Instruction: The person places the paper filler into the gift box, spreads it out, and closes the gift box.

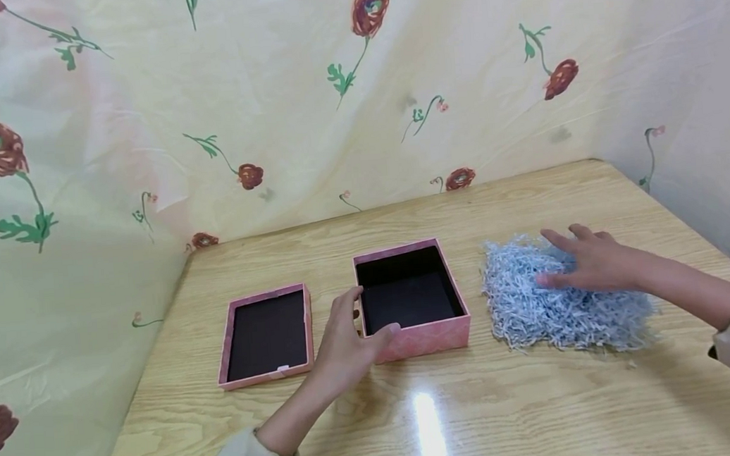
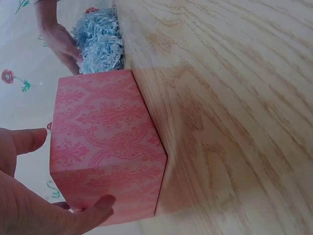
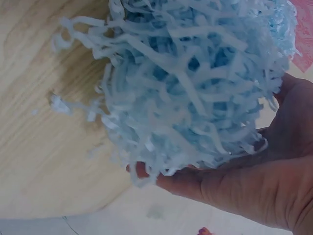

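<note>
Lid (image 1: 266, 335) left of box (image 1: 412, 299), shredded paper (image 1: 561, 299) to its right

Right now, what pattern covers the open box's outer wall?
A pink damask print on the cardboard box, clearest from the left wrist view.

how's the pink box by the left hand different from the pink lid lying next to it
The pink box is deep with tall walls; the pink lid is shallow, its rim low. The left hand touches the box at its near left corner, while the lid lies apart and untouched. The box sits next to the blue shredded paper; the lid lies on the box's other side. Both are pink outside, dark inside, open side up.
</note>
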A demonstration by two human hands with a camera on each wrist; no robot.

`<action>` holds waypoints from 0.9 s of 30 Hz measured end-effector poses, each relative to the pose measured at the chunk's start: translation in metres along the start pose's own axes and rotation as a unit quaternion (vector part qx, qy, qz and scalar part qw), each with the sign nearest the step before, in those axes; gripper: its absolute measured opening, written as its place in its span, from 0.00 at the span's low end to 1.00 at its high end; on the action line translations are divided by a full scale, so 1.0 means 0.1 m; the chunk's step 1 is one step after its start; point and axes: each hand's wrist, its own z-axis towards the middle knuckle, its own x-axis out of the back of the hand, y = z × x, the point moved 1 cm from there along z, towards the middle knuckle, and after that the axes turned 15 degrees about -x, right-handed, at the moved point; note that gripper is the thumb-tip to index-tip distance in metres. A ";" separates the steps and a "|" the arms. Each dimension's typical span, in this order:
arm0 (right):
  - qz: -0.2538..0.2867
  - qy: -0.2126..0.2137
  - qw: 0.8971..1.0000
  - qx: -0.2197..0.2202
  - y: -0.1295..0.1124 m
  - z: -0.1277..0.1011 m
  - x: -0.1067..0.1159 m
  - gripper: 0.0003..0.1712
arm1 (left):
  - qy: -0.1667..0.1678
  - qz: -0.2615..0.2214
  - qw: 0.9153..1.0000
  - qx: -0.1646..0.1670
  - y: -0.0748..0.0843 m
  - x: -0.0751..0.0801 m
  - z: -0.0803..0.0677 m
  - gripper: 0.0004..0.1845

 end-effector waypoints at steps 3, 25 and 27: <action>0.015 -0.013 1.000 0.001 0.01 0.02 -0.05 0.60 | 0.006 -0.018 1.000 0.008 -0.03 -0.01 0.01 0.44; 0.015 -0.048 0.998 0.049 0.03 0.14 -0.22 0.51 | 0.024 -0.040 0.999 0.012 -0.04 -0.03 0.04 0.44; 0.010 -0.041 0.998 0.052 0.02 0.14 -0.22 0.50 | 0.024 -0.041 0.999 0.014 -0.04 -0.03 0.04 0.44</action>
